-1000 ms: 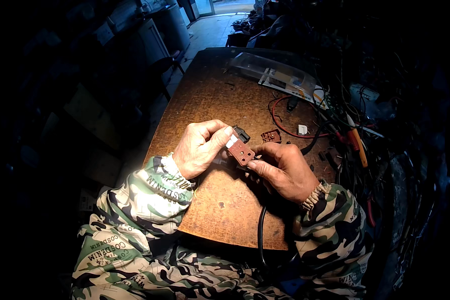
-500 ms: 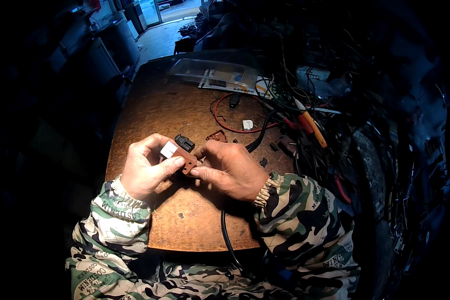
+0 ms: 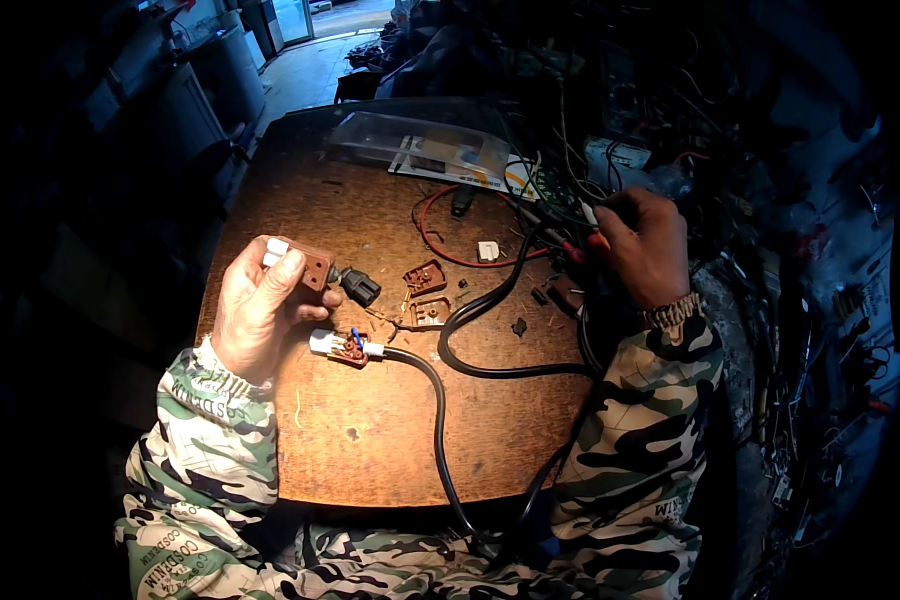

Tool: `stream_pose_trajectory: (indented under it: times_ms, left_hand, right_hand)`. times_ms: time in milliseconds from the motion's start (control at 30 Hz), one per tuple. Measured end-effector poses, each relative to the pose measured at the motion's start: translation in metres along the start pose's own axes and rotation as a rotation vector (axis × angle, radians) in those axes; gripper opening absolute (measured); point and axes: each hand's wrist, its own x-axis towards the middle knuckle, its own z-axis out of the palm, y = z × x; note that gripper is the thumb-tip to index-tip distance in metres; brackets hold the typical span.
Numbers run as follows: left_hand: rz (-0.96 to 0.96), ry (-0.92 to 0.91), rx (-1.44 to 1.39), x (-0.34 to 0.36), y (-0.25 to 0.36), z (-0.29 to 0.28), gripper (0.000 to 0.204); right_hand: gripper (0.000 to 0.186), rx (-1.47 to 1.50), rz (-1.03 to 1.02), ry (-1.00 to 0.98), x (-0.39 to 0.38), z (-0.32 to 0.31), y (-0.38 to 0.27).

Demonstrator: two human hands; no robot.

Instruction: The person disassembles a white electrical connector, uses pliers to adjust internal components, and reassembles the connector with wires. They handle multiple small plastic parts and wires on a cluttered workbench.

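My left hand [image 3: 260, 305] pinches a brown plastic plug housing [image 3: 312, 270] with a white piece at one end. A dark plug [image 3: 359, 287] lies just to its right. Below, an opened brown plug [image 3: 350, 352] with coloured wires and white sleeves lies on the wooden table, joined to a black cable [image 3: 434, 385]. Open brown housing halves [image 3: 429, 312] lie near the middle, with a small white piece [image 3: 487, 250] behind them. At the right, my right hand [image 3: 645, 245] has its fingers closed on a red-and-orange tool [image 3: 597, 240] with a white tip.
A clear plastic package [image 3: 390, 135] and a printed card [image 3: 415, 170] lie at the back of the table [image 3: 330, 440]. A red wire loop [image 3: 425, 225] and tangled cables crowd the right side. Dark clutter surrounds the table. A tiled floor [image 3: 305, 80] leads to a lit doorway behind.
My right hand has left the plug housing and moved right and back to the tool. My left hand has risen slightly with the housing, uncovering the opened plug and cable below. The view has shifted.
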Motion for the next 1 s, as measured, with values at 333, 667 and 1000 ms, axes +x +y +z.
stream_pose_trajectory:
  times_ms: [333,667,1000]
  left_hand:
    - [0.020,0.035,0.066,0.002,-0.012,-0.004,0.035]
    - [0.026,0.018,0.128,-0.001,-0.008,-0.002,0.040]
    - [0.038,0.017,0.155,0.000,-0.010,-0.004,0.042]
  right_hand:
    - [0.024,-0.327,-0.044,-0.378,-0.006,0.002,0.006]
    - [0.017,-0.226,-0.032,0.069,-0.003,0.007,0.015]
    - [0.023,-0.396,-0.103,-0.025,-0.007,0.014,0.005]
